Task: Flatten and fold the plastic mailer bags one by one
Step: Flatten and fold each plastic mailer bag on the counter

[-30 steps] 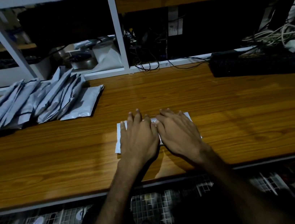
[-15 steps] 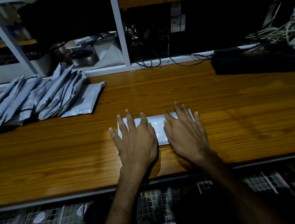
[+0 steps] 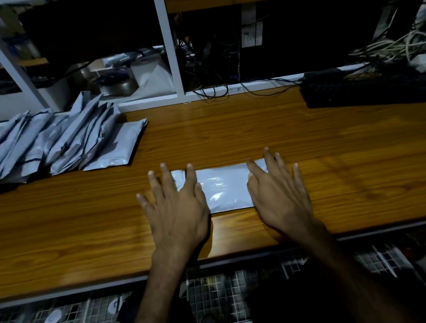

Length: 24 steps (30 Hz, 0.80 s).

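Two flat hands, left hand (image 3: 176,213) and right hand (image 3: 279,195), fingers spread, press mailer bag (image 3: 224,188) onto desk (image 3: 344,170), gripping nothing. Bag lies between and under my palms. I judge it light, limp, slippery; best pinched at the ends under my fingertips.

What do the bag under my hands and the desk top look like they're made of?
The mailer bag looks like thin, glossy, pale grey plastic film: it shows bright glare patches and small wrinkles. The desk top shows brown wood grain with a smooth sheen; real wood or laminate, I cannot tell.
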Each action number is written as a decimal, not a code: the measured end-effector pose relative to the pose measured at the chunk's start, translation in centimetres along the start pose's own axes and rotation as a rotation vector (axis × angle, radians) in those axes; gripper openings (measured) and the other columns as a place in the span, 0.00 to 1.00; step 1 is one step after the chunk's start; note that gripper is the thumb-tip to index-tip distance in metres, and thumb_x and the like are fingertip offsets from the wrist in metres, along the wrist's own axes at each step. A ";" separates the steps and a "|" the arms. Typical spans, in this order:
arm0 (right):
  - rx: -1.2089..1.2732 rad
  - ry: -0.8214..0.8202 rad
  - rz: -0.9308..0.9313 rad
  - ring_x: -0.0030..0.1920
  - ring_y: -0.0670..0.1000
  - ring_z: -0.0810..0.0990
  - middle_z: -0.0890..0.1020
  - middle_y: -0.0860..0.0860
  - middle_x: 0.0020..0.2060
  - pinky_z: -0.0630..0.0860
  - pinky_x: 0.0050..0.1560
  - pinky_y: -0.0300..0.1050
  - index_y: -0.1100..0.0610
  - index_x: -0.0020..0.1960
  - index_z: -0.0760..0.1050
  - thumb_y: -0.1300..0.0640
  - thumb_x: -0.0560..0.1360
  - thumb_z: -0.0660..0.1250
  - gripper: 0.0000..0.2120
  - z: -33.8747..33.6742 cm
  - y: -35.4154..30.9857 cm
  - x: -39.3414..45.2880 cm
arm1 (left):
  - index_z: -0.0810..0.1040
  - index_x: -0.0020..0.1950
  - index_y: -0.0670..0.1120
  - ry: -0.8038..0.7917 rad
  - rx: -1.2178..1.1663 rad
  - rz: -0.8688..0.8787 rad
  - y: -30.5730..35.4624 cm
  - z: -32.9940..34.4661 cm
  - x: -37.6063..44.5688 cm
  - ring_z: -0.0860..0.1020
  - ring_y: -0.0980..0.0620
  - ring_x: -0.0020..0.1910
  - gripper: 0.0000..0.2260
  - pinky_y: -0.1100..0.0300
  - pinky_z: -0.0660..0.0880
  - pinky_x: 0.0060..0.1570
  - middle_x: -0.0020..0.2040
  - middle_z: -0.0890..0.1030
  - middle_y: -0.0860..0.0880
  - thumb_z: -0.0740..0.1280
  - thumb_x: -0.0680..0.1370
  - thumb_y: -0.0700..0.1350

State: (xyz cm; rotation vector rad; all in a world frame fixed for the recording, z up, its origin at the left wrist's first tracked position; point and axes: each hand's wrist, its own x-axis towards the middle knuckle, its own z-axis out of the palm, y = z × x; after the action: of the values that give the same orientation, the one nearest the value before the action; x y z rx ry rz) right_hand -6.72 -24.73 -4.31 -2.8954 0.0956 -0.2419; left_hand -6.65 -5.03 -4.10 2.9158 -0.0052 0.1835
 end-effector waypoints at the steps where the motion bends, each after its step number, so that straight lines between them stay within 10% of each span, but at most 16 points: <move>1: -0.002 -0.005 0.001 0.83 0.57 0.47 0.50 0.55 0.84 0.44 0.81 0.63 0.45 0.83 0.57 0.45 0.86 0.45 0.25 -0.1 0.1 0.0 | 0.45 0.85 0.59 -0.003 0.000 -0.002 -0.2 0.0 0.0 0.36 0.36 0.82 0.25 0.28 0.41 0.76 0.84 0.40 0.40 0.43 0.86 0.58; 24: -0.055 -0.066 0.005 0.83 0.57 0.50 0.52 0.55 0.84 0.48 0.81 0.64 0.49 0.83 0.55 0.47 0.87 0.45 0.26 -1.8 4.9 0.1 | 0.54 0.84 0.58 -0.059 0.045 -0.068 -5.3 -2.2 -1.1 0.42 0.35 0.83 0.24 0.29 0.45 0.77 0.85 0.46 0.41 0.46 0.87 0.57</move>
State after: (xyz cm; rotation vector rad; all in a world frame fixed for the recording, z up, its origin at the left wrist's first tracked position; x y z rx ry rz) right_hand -7.15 -29.87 -3.77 -2.9541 0.0994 -0.1454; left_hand -7.92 0.58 -3.30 2.9594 0.0901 0.0881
